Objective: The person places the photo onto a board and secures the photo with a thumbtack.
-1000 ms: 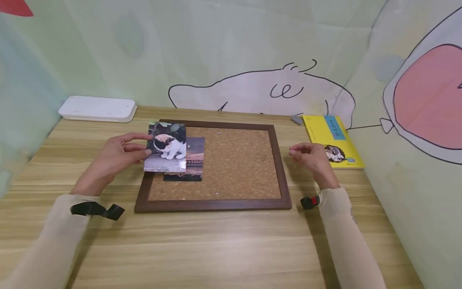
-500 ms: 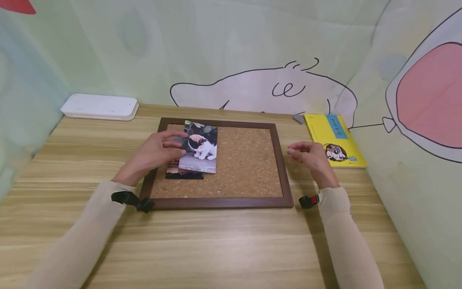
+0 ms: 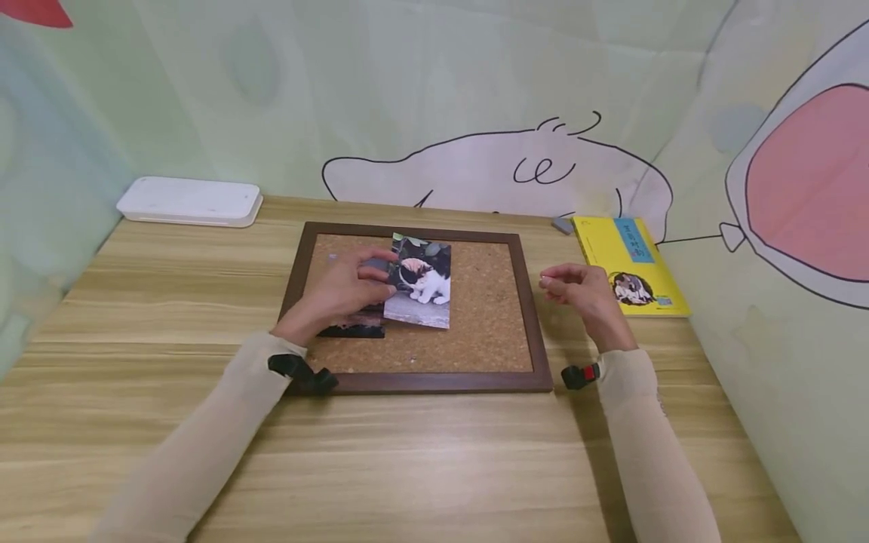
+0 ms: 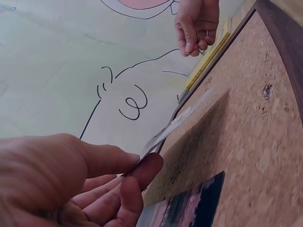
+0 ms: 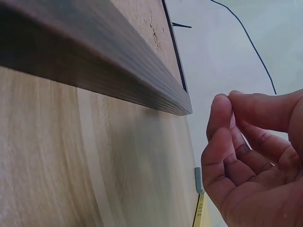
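Note:
My left hand (image 3: pixel 339 292) pinches the left edge of a photo of a black-and-white cat (image 3: pixel 421 283) between thumb and fingers, tilted above the corkboard (image 3: pixel 485 302). In the left wrist view this photo (image 4: pixel 168 127) shows nearly edge-on, casting a shadow on the cork. Below the hand a second photo, a dusky sunset scene (image 3: pixel 356 329), lies on the board, partly covered. Right of the board, my right hand (image 3: pixel 577 298) is raised with thumb and forefinger tips together. A tiny pale object seems pinched there; its kind is too small to make out.
The board's dark brown frame (image 3: pixel 434 382) lies on the wooden table (image 3: pixel 448 467). A clear pin (image 3: pixel 413 360) sits low on the cork. A yellow book (image 3: pixel 627 264) and a small grey piece (image 3: pixel 561 225) are at the right, a white case (image 3: pixel 190 200) at the back left.
My left hand has carried the cat photo rightward from the board's left edge to its middle, uncovering part of the sunset photo. The right hand has stayed nearly still.

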Motion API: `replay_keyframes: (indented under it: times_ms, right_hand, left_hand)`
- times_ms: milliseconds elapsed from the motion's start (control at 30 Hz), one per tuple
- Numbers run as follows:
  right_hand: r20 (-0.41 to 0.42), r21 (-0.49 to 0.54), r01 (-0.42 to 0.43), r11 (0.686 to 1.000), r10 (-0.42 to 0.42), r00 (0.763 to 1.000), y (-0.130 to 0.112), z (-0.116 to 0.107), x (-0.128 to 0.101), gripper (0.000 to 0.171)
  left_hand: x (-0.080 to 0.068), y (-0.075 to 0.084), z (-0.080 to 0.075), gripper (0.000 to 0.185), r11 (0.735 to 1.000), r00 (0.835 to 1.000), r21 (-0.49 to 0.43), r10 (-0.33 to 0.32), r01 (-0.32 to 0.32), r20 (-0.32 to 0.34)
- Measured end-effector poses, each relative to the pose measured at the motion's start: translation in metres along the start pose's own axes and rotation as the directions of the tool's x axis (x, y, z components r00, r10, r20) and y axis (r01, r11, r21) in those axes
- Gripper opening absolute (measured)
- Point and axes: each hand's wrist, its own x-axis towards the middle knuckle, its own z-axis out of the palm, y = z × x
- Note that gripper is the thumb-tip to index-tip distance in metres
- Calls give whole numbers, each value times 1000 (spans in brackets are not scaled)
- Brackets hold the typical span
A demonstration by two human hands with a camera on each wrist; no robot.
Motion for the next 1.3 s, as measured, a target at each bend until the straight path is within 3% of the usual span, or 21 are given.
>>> replay_keyframes:
  times_ms: [333,533,767,1000,1300]
  right_hand:
    - [6,5,6,1000,-7,1000,1,-1,2,33]
    - [1,-1,11,1000,-11,1000,1,-1,3,32]
    - [11,-6,29,1000,-29,1000,2,1,4,33]
    - [34,12,29,999,-30,999,-4,13,9,33]
    - [15,43,59,997,-59,998,-7,20,12,31]
  left_hand:
    - [9,8,24,52,999,999,-13,-31,31,18]
    - [16,11,39,52,999,1000,44,7,-8,11]
    - [18,11,54,55,998,998,62,13,-17,59]
    - [16,9,58,56,985,996,160,51,-61,71]
    - [16,7,70,57,967,990,216,121,-134,73]
